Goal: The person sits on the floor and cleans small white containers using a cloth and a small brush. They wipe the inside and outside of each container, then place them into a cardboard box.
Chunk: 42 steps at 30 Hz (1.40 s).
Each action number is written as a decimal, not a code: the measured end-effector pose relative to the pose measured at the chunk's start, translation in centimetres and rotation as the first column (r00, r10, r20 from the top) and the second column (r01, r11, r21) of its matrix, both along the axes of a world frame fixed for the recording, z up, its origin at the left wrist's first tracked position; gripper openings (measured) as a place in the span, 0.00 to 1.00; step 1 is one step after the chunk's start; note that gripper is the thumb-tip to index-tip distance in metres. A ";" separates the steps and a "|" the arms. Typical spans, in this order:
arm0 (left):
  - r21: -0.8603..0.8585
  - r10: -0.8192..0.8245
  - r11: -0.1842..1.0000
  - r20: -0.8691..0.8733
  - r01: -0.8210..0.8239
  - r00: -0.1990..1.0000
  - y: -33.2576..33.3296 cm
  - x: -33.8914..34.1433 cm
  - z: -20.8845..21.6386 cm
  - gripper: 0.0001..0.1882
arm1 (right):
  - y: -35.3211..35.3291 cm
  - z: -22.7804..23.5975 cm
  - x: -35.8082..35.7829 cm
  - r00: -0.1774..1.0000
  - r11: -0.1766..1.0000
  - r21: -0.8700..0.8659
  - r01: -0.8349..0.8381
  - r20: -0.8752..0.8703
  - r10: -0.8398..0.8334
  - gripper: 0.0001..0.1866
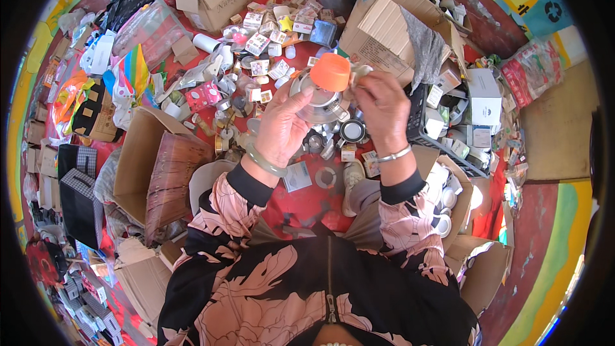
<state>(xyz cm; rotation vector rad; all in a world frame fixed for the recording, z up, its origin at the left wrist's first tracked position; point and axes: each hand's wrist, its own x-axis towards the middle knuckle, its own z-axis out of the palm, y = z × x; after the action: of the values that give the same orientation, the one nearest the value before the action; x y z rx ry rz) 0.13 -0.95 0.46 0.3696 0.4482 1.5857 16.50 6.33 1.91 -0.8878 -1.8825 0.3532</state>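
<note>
Below the left hand [286, 123], red floor [300, 207] leaves a passage (a flat card [297, 177] lies there); an open carton [174, 182] blocks the left, a black crate [418, 123] the right, heaped small boxes [258, 44] ahead.

The cap [330, 73] is orange, the jacket [266, 285] black with pink flowers.

Orange cap [330, 72]: one; yellow star [286, 24]: one; wrist bangles [394, 154]: two.
</note>
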 end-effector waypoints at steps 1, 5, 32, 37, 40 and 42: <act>0.010 0.011 1.000 -0.017 -0.011 1.000 0.0 0.2 -0.1 0.20 | -0.1 -0.3 -0.4 0.999 0.999 0.033 -0.016 0.041 0.014 0.08; 0.030 0.037 0.999 -0.053 -0.035 0.998 -0.1 0.2 -0.4 0.19 | 0.2 -0.6 0.1 0.970 0.980 0.015 -0.197 0.148 0.192 0.09; 0.110 0.046 0.994 -0.345 -0.008 0.937 0.1 3.1 -2.7 0.24 | -3.9 1.1 -1.8 0.945 0.966 0.250 0.061 0.298 -0.136 0.08; 0.172 0.059 0.984 -0.533 0.040 0.844 0.1 3.0 -3.3 0.28 | -3.4 1.4 -1.4 0.973 0.967 0.234 0.099 0.180 -0.143 0.07; 0.202 0.102 0.979 -0.582 0.021 0.807 0.2 3.0 -3.8 0.28 | -3.2 0.6 -1.6 0.983 0.965 0.253 0.069 0.149 -0.109 0.09; 0.196 0.084 0.980 -0.465 0.011 0.881 0.3 3.0 -3.1 0.28 | -3.0 0.9 -1.4 0.996 0.993 0.115 -0.030 0.088 0.020 0.09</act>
<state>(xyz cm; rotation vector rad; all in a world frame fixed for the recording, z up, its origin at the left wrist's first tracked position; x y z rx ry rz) 3.09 -0.67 -2.68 0.9160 0.6776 1.5753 15.12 3.38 2.77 -0.8131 -1.9743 0.2205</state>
